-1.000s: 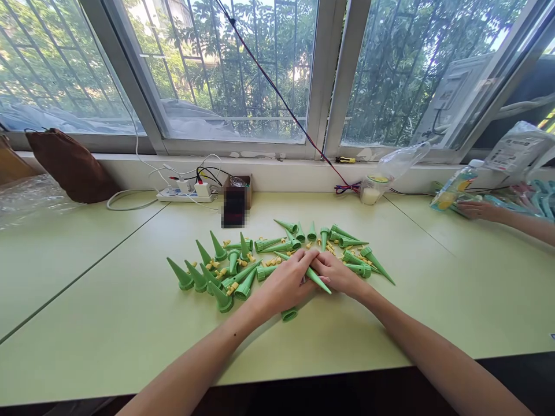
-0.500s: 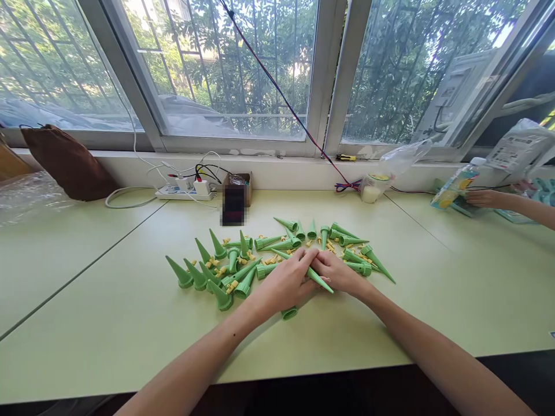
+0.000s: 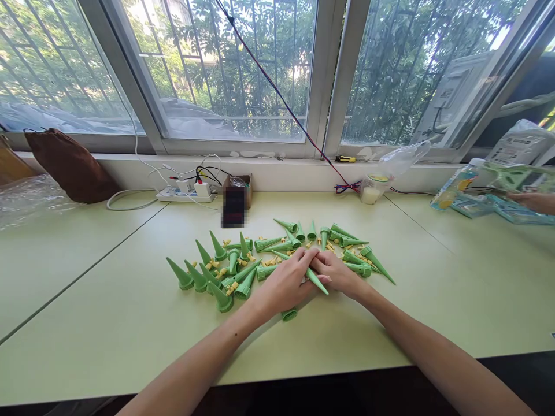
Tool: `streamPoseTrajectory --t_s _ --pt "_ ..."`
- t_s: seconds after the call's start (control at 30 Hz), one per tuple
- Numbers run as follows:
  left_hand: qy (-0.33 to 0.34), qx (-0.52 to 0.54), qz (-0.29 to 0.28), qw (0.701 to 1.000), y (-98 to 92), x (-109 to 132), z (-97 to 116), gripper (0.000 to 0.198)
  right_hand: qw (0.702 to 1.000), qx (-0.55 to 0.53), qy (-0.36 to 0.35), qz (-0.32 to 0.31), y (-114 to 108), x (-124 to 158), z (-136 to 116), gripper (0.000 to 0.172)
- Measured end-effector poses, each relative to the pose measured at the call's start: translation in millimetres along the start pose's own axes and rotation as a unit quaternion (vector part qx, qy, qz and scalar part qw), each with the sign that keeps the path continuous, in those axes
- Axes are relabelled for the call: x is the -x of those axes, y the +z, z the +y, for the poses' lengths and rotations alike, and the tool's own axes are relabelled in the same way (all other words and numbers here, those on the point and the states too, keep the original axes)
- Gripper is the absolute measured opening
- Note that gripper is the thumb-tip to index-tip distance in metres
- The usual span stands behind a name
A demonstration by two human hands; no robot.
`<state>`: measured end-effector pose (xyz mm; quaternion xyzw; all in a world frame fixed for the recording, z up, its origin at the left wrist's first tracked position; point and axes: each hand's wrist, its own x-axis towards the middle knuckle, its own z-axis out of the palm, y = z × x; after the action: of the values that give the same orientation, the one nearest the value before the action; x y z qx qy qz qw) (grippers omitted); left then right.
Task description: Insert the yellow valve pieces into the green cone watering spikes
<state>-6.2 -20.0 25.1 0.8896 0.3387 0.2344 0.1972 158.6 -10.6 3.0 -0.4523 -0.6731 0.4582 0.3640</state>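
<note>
- Green tapered plastic spike (image 3: pixel 318 282) sits in the left hand (image 3: pixel 284 284), near the middle of the pale green tabletop (image 3: pixel 130 335); its narrow tip points toward the near edge and to the right, while its wide end is hidden by the fingers.
- The left hand is curled around this spike, thumb side uppermost.
- The right hand (image 3: pixel 340 271) meets the left one at the fingertips; its fingers are bent inward, but whether they grip anything cannot be told, since the contact is covered.
- One green ribbed plastic cone end (image 3: pixel 289 314) shows its open mouth just below the left wrist.
- To the left of the hands, several green pointed plastic cones (image 3: pixel 179 274) stand upright on their collars, with others lying on their sides among them.
- Small yellow plastic fittings (image 3: pixel 231 288) are scattered between the cones.
- Beyond the hands and beside the right one, further green slender plastic cones (image 3: pixel 379 266) lie pointing various ways.
- Against the wall are a white plastic power strip (image 3: pixel 186 197) and a small brown cardboard box (image 3: pixel 247 189).
- At the far right, another person's hand (image 3: pixel 537 202) is beside a blurred pale green object (image 3: pixel 514 176), near a clear labelled plastic bottle (image 3: pixel 455 186).
</note>
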Motion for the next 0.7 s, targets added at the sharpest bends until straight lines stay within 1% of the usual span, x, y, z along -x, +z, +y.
streamPoseTrajectory --t_s 0.2,0.33,0.5,0.7 --pt "-0.004 0.006 0.008 1.000 -0.2 -0.1 0.4 0.041 0.999 -0.034 0.011 -0.014 1.3 1.4 -1.0 0.042" --pt "-0.004 0.017 0.013 1.000 -0.8 -1.1 1.5 0.039 0.998 -0.052 0.017 -0.011 1.7 2.1 -2.6 0.046" --pt "-0.009 0.022 0.014 1.000 -1.2 -1.0 1.5 0.039 0.998 -0.065 0.022 -0.009 2.5 1.7 -3.5 0.048" --pt "-0.009 0.027 0.011 1.000 -1.3 -0.8 2.1 0.040 0.998 -0.053 0.017 -0.009 2.5 1.5 -2.4 0.047"
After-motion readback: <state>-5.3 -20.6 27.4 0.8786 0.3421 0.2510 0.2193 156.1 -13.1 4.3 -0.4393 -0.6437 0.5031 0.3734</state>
